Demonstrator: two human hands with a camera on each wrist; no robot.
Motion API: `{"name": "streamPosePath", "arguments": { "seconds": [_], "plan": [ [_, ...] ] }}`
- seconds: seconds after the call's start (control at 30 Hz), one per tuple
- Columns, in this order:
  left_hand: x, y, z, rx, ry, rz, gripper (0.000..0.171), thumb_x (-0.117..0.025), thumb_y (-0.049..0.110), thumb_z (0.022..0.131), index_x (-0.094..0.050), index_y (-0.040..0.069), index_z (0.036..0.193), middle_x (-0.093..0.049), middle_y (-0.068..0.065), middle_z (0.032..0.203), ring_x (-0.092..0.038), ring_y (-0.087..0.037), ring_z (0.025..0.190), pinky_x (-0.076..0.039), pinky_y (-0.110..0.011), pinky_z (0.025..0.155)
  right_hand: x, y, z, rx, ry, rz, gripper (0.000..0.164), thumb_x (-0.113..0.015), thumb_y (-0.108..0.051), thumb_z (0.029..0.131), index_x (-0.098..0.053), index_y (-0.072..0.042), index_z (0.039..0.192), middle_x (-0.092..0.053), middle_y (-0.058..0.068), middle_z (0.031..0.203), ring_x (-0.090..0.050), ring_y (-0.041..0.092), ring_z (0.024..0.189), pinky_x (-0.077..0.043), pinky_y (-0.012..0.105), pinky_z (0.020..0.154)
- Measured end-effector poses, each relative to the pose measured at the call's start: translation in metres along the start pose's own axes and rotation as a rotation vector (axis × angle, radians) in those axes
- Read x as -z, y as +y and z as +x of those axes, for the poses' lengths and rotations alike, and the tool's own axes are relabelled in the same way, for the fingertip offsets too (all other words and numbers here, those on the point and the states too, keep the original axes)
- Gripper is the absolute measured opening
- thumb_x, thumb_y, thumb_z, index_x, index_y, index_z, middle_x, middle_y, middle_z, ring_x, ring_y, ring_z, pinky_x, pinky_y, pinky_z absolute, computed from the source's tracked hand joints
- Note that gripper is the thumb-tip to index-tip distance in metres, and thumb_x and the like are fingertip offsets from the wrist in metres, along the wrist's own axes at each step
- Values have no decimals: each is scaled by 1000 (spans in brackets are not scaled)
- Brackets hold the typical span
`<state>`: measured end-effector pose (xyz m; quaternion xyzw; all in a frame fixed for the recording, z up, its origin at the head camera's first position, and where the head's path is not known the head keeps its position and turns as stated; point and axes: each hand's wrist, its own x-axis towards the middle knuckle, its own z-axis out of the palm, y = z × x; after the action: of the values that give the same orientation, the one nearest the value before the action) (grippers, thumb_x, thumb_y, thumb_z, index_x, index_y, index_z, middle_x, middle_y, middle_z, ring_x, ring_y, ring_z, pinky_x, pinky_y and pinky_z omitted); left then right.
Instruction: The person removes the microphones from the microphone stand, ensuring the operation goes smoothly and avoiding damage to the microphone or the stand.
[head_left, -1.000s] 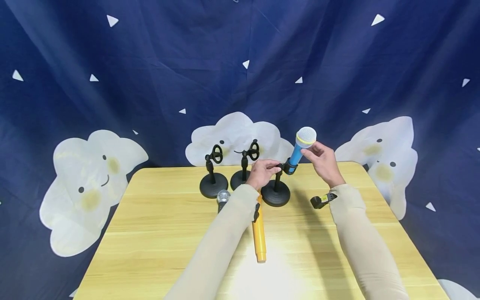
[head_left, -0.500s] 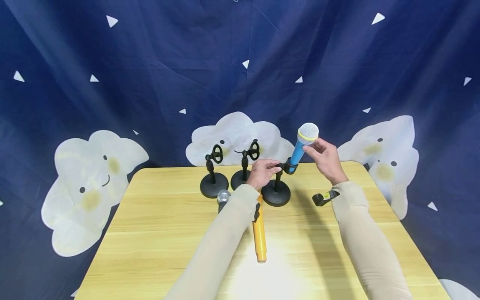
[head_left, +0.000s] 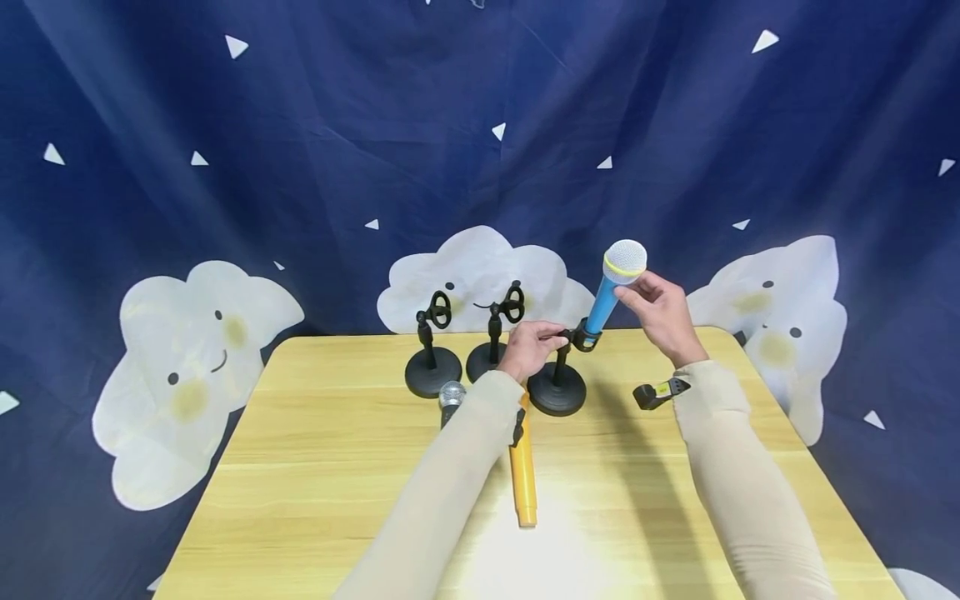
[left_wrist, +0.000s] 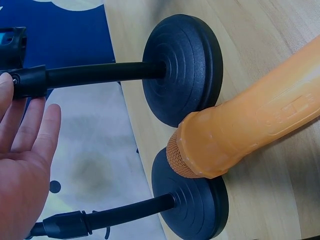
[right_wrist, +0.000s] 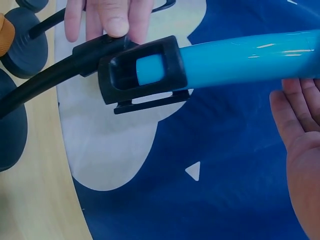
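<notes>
A blue microphone (head_left: 602,304) with a silver mesh head and a yellow ring leans up and right, its lower end inside the black clip (right_wrist: 142,70) of the right-hand desk stand (head_left: 557,387). Near the mesh head, my right hand (head_left: 663,318) holds the microphone between thumb and fingers. My left hand (head_left: 528,350) pinches the top of that stand just beside the clip, thumb on one side and fingers on the other. Through the clip's opening in the right wrist view, the blue end shows. The stand's round base sits on the table.
Two more black stands, a left one (head_left: 431,372) and a middle one (head_left: 486,358), have bare ring clips. An orange microphone (left_wrist: 250,125) and a black microphone with a silver head (head_left: 452,395) lie on the wooden table (head_left: 322,450), partly behind the left arm. A blue curtain (head_left: 337,125) hangs behind.
My right hand and the microphone's head have moved slightly up and right. The left hand keeps its hold on the stand, and the whole view has shifted a little.
</notes>
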<state>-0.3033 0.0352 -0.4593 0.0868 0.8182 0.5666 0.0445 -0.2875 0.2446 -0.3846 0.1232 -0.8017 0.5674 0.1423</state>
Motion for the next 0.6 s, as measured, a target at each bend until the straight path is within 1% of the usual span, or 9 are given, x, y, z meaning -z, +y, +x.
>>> {"name": "streamPosePath", "arguments": {
  "seconds": [0.17,0.23,0.43,0.53,0.6],
  "plan": [
    [-2,-1,0,0,5,-1,26,-74,11,91,-76,7,116,-74,-5,114,-69,-16,106,-56,-24,89,3,1,1,6,0,11,42,-68,-16,97,-60,9,129,-67,-15,108,-64,-1,101,-49,17,94],
    [-3,0,0,5,6,-2,25,-75,11,91,-76,8,116,-74,-4,113,-69,-16,105,-56,-24,89,4,1,1,6,0,11,42,-68,-15,97,-60,9,130,-66,-16,109,-64,-1,101,-49,16,94],
    [-4,0,-1,13,9,0,25,-74,11,91,-76,8,116,-74,-4,113,-69,-16,105,-56,-25,89,6,-2,2,21,7,28,35,-67,-7,96,-61,12,125,-67,-21,97,-63,0,93,-49,13,90],
    [-3,0,-2,14,13,-2,25,-74,9,91,-76,8,116,-73,-4,114,-69,-17,106,-56,-25,89,6,-3,4,33,12,28,30,-66,-5,96,-62,11,121,-67,-20,91,-62,1,88,-49,13,87],
    [-2,0,-2,10,15,-2,25,-74,9,91,-76,7,116,-74,-5,113,-69,-17,105,-56,-25,89,7,-5,5,37,13,30,29,-66,-5,96,-63,9,121,-67,-18,90,-62,2,88,-49,13,88]
  ]
}}
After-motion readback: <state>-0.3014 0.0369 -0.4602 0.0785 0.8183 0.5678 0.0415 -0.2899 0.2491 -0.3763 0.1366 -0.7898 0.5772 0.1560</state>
